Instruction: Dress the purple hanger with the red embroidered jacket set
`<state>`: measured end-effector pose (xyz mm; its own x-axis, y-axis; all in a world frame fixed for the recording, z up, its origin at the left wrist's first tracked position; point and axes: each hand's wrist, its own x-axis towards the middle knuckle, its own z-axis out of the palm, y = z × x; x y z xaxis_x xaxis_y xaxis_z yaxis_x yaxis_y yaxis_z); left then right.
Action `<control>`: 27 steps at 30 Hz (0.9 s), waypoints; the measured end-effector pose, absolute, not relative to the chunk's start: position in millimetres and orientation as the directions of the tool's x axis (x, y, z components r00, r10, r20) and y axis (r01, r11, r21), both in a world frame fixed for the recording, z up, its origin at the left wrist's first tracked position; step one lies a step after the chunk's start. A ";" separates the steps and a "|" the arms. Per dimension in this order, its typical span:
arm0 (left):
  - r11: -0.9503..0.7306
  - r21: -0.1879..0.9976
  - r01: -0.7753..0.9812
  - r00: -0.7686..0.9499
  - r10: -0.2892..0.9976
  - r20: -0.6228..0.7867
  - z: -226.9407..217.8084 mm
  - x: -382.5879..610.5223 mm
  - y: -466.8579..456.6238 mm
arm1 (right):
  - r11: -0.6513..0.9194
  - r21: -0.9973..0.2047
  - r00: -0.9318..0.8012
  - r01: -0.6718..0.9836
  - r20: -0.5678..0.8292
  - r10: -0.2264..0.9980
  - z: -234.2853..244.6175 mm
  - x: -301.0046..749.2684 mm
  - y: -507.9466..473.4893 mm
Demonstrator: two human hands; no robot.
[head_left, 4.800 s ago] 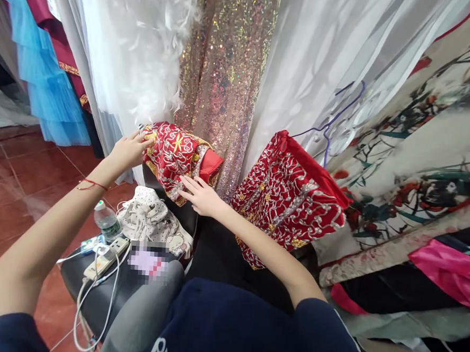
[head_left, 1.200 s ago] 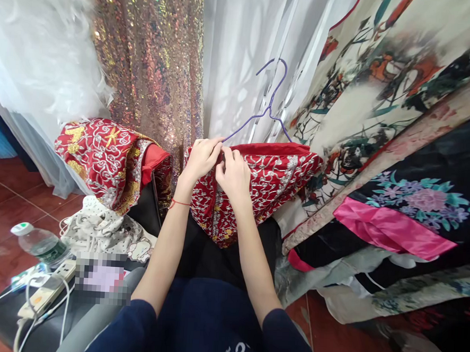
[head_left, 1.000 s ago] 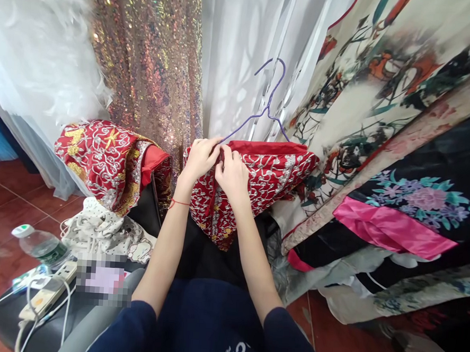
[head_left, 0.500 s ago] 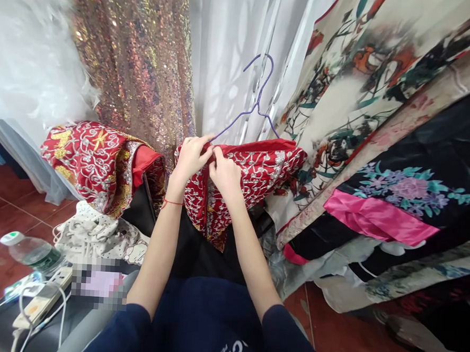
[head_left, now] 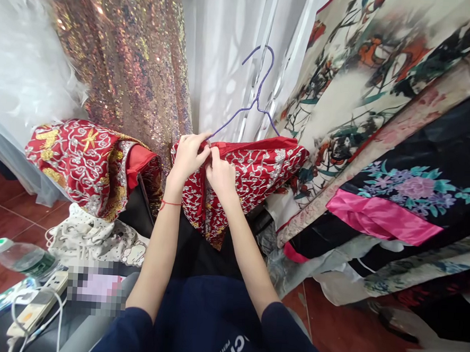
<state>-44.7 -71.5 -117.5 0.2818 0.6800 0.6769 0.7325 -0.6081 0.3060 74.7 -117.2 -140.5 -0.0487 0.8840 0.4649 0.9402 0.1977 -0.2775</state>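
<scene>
A red garment (head_left: pixel 255 169) with silver and gold embroidery hangs over a purple wire hanger (head_left: pixel 256 100), its pointed lower end over my lap. Closed on the garment's top edge, beside the hanger's left arm, is my left hand (head_left: pixel 188 160), which has a red string at the wrist. My right hand (head_left: pixel 222 175) pinches the same edge just to the right, the fingertips of both hands nearly meeting. What exactly lies between the fingertips is hidden. Another red embroidered piece (head_left: pixel 77 158), showing a plain red lining, lies folded to the left.
Sequined fabric (head_left: pixel 127 47) and white curtain-like cloth hang behind. Patterned garments (head_left: pixel 413 187) crowd the right side. At lower left are a crumpled dotted cloth (head_left: pixel 88 238), a plastic bottle (head_left: pixel 23 256), and a power strip (head_left: pixel 38 304) with white cables.
The view has shifted slightly, so the things on the left sit a little further left. Both hands keep their place at the garment's top edge, with hardly any movement.
</scene>
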 end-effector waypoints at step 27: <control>-0.675 0.271 0.686 0.417 0.670 0.614 -114.5 -60.6 -65.0 | 0.244 -0.501 0.103 0.830 0.569 0.816 -185.8 120.4 -127.1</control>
